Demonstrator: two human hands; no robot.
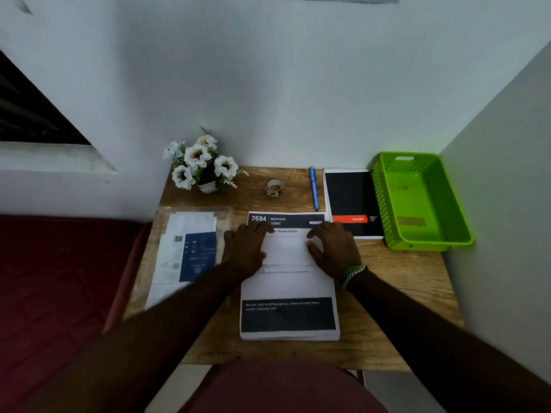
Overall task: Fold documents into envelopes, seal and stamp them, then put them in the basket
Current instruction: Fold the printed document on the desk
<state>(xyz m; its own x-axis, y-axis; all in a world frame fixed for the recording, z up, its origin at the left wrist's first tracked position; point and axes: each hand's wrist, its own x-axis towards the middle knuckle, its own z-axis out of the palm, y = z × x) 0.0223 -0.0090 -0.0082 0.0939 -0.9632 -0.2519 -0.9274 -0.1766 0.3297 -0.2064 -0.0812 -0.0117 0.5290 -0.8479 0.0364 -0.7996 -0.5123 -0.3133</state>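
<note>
A stack of printed documents (pixel 288 287) lies in the middle of the wooden table (pixel 396 281), its top sheet headed "2684 BEDROOM". My left hand (pixel 244 248) rests palm down on the upper left of the top sheet. My right hand (pixel 335 248) rests on its upper right, fingers spread and slightly bent. A clear packet of envelopes (pixel 186 254), white and dark blue, lies to the left of the stack. The green plastic basket (pixel 417 201) stands at the back right corner. A small roll of stamps or tape (pixel 274 187) sits behind the documents.
A blue pen (pixel 313 187) and a black notebook (pixel 351 202) lie between the roll and the basket. A pot of white flowers (pixel 201 166) stands at the back left. Walls close in behind and on the right. A red bed (pixel 56 287) borders the left side.
</note>
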